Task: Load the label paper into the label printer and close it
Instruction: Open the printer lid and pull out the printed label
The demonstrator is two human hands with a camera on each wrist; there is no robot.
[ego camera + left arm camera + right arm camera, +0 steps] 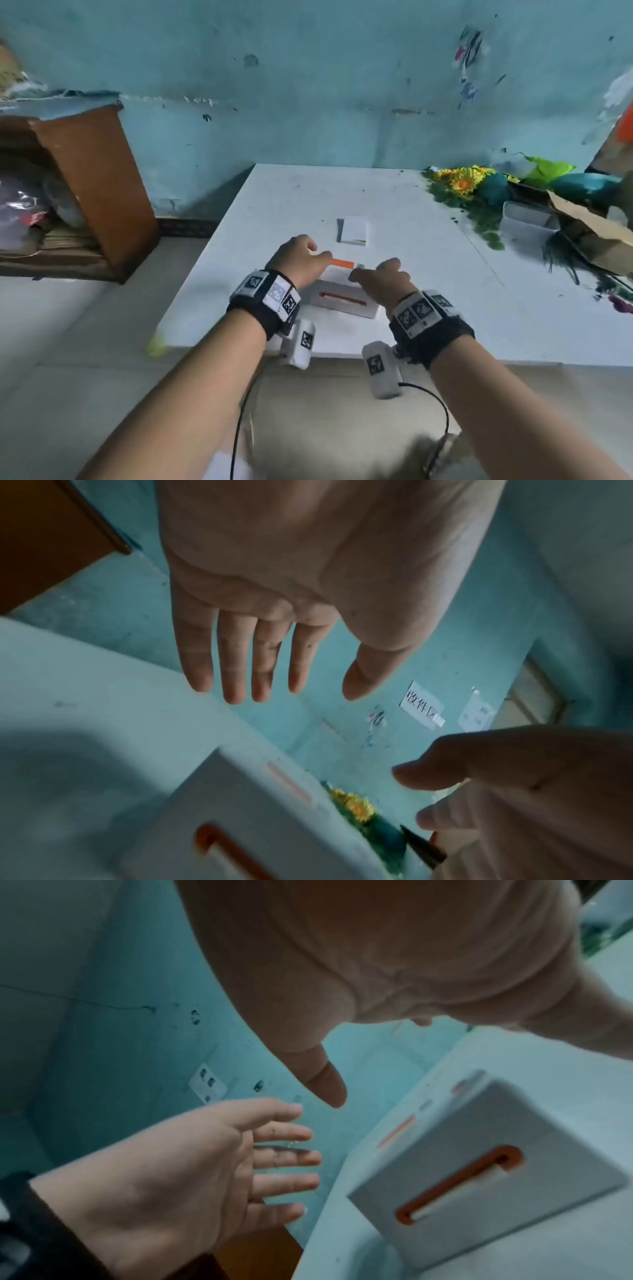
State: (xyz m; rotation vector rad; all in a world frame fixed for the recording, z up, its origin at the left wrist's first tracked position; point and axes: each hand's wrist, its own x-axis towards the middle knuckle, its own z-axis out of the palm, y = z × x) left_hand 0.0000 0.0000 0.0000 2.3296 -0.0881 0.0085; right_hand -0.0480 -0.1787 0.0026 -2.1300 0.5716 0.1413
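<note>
The label printer (pixel 342 301) is a white box with an orange slot, standing near the front edge of the white table (pixel 394 192). An orange strip (pixel 342 263) runs along its far edge. Both hands hover over that far edge and hold nothing. My left hand (pixel 317 248) is at the left end, with fingers straight and spread (pixel 236 669). My right hand (pixel 363 270) is at the right end, thumb (pixel 325 1080) extended, fingers mostly hidden. A small white pack of label paper (pixel 354 230) lies flat just behind the printer, untouched. The printer (pixel 496 1164) shows no open lid.
Artificial sunflowers (pixel 462 185), a grey tray (pixel 527 219) and a torn cardboard box (pixel 589 233) crowd the table's right side. A brown cabinet (pixel 92 185) stands left of the table. A teal wall (pixel 308 85) runs behind it.
</note>
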